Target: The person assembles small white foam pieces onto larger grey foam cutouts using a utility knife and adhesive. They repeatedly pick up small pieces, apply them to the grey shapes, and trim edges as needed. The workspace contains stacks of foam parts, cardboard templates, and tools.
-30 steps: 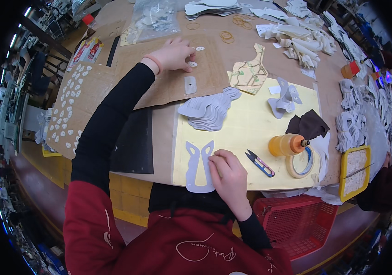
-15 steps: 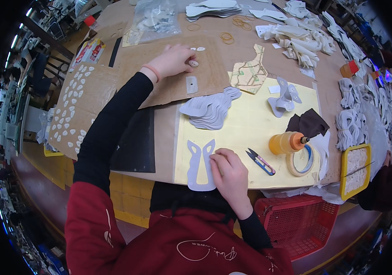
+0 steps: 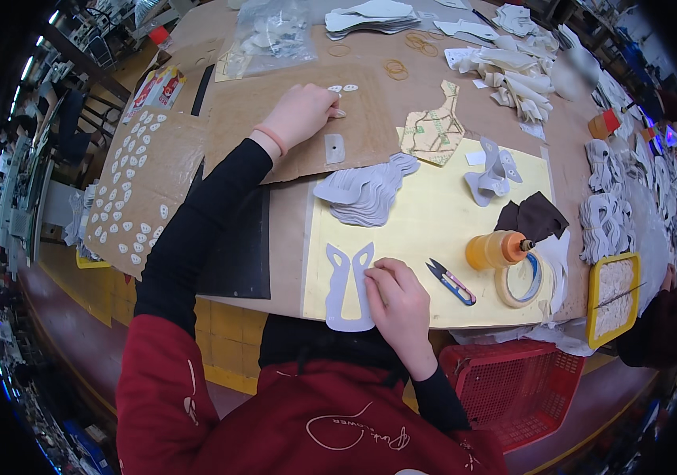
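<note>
My left hand (image 3: 300,117) reaches over the brown cardboard sheet (image 3: 275,103). Its fingers pinch a small white oval patch (image 3: 339,114), partly hidden by the fingertips. Beyond them lie two more such patches (image 3: 344,88). A light grey U-shaped shoe-upper piece (image 3: 348,323) lies flat at the table's near edge. My right hand (image 3: 400,307) closes thumb and forefinger at its right arm. Behind that piece, a fanned stack of grey cut pieces (image 3: 366,190) rests partly on the yellow sheet (image 3: 425,218).
Right of my right hand lie thread snips (image 3: 451,283), an orange bottle (image 3: 498,250), a tape roll (image 3: 519,281) and dark cloth (image 3: 533,215). More patches dot a cardboard (image 3: 172,150) at left. A red crate (image 3: 512,388) stands below the table edge.
The patch in my left hand has tipped and dropped slightly, with its face less visible now. My right hand keeps its place on the U-shaped piece. The whole view has shifted slightly.
</note>
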Tool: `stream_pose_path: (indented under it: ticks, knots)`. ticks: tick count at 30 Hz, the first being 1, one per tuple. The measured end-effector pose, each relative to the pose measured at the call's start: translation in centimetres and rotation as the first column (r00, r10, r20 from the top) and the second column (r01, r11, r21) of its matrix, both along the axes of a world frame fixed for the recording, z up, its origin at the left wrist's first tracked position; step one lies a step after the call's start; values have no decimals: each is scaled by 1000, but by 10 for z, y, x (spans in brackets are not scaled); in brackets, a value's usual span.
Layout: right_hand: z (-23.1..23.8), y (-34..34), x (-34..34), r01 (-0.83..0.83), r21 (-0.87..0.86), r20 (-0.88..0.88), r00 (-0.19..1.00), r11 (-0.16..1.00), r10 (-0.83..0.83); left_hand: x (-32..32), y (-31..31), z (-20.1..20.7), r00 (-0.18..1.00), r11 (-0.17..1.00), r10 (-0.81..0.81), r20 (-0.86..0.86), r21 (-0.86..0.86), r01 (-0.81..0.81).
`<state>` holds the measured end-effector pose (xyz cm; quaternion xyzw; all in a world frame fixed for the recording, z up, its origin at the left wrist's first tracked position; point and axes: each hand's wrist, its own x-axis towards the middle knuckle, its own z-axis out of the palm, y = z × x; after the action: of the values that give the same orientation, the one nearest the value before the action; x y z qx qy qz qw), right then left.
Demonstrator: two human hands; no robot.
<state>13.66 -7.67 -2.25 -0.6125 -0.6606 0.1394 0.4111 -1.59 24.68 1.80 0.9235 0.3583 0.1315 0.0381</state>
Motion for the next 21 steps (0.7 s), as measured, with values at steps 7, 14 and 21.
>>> stream_pose_path:
  ticks: [7,14,21]
  knots:
    - [-1,-1,1,3,7,-8,1000,1000,-3,6,-7,0,997,999,52,49,-4,-52]
    - [-4,-2,0,-10,11,-22,1000,1000,10,0,-1,-2,953,936,211,217,-327,-133]
    - [-6,-5,7,-38,46,-33,999,998,39,-16,-31,10,864,987,157,479,-100,-125]
